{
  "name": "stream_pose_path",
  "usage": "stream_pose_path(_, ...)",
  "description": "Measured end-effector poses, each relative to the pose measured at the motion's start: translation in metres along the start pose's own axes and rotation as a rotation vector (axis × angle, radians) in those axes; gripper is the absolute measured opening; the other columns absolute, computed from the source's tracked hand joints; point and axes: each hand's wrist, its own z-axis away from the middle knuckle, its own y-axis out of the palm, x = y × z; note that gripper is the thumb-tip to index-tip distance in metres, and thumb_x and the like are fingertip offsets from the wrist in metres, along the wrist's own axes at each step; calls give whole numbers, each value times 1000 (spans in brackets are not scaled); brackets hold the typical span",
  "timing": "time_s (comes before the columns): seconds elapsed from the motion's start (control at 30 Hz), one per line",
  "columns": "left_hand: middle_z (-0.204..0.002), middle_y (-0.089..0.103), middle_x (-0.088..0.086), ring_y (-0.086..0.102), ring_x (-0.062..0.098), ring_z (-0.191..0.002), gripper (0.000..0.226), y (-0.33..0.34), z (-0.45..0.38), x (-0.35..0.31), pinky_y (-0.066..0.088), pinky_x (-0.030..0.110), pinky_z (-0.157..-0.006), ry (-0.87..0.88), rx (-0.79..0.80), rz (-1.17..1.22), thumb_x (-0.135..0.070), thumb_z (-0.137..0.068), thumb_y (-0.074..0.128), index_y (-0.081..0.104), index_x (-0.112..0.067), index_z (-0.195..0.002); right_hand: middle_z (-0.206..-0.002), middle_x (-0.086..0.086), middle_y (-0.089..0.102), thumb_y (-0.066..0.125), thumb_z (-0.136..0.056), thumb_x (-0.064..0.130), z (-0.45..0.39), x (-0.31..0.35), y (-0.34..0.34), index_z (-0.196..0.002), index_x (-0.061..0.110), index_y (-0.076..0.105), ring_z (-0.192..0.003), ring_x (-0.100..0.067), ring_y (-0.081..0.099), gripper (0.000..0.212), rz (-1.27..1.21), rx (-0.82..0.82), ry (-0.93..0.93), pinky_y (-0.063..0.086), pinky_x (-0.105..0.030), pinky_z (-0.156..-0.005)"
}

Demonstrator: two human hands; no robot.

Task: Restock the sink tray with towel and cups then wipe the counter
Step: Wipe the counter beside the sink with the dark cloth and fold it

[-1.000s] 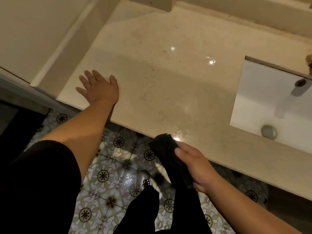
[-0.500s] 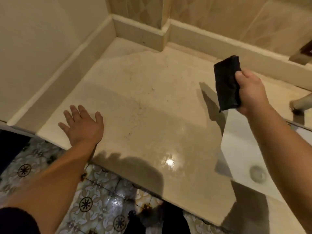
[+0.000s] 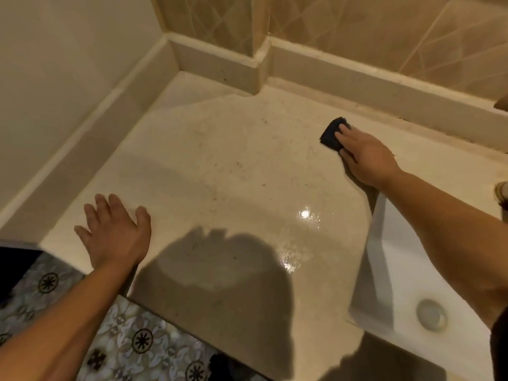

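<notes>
A beige stone counter [image 3: 220, 174] fills the middle of the view, speckled with small dark specks and shiny with wet patches. My right hand [image 3: 362, 155] presses a folded black cloth [image 3: 331, 133] flat onto the counter near the back ledge, fingers on top of it. My left hand [image 3: 115, 235] lies palm down with fingers spread on the counter's front left corner, holding nothing. No tray, towel or cups are in view.
A white sink basin [image 3: 398, 284] with a round drain [image 3: 431, 314] is sunk into the counter at the right, under my right forearm. A raised ledge [image 3: 357, 89] and tiled walls bound the back and left. Patterned floor tiles [image 3: 123, 339] lie below the front edge.
My right hand brought the black cloth up from below the counter edge, carried it through the air, and now presses it on the counter at the back. My left hand stayed flat.
</notes>
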Motion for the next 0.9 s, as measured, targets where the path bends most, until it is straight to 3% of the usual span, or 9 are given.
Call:
stream_pose_path(0.13,-164,8,15,1,33,-150,79,-1,1,-2,2,61,-117,-5,15,20,-57,-93,18,15,-7,-154,-136,-27,53,68,-84,-3,87,71,2,-126,-6,59,-123,-45,52,43,-99,-4,-148,41,-53,-102)
stream_pose_path(0.37,-164,3,16,-2,34,-150,82,0,-2,0,-2,61,-116,17,58,29,-57,-92,14,10,-6,-155,-131,-15,61,76,-77,4,240,208,28,-120,5,68,-120,-38,58,43,-185,30,-241,48,-53,-97)
stream_pose_path(0.53,-165,-2,14,-6,33,-150,80,0,-4,4,-4,61,-117,28,96,22,-57,-94,13,4,-7,-156,-132,-12,60,86,-64,4,281,265,45,-123,8,67,-121,-36,57,62,-194,49,-217,43,-56,-96)
stream_pose_path(0.77,-165,-3,14,-7,34,-150,80,1,-6,4,-5,61,-116,38,107,22,-57,-94,12,3,-8,-156,-131,-16,60,77,-66,-11,310,318,50,-121,1,65,-120,-37,58,58,-399,-43,-174,46,-57,-96)
stream_pose_path(0.83,-165,-4,14,-7,34,-150,80,1,-6,4,-5,61,-116,40,106,23,-58,-94,11,3,-8,-156,-136,-1,59,66,-85,-4,312,330,48,-129,12,61,-126,-18,55,47,-693,-66,25,44,-36,-105)
stream_pose_path(0.9,-165,-4,14,-7,33,-150,80,2,-6,5,-6,61,-116,42,109,26,-58,-94,11,2,-8,-156,-134,11,60,53,-98,10,307,341,40,-131,29,60,-125,-6,53,39,-1226,16,408,41,-19,-102)
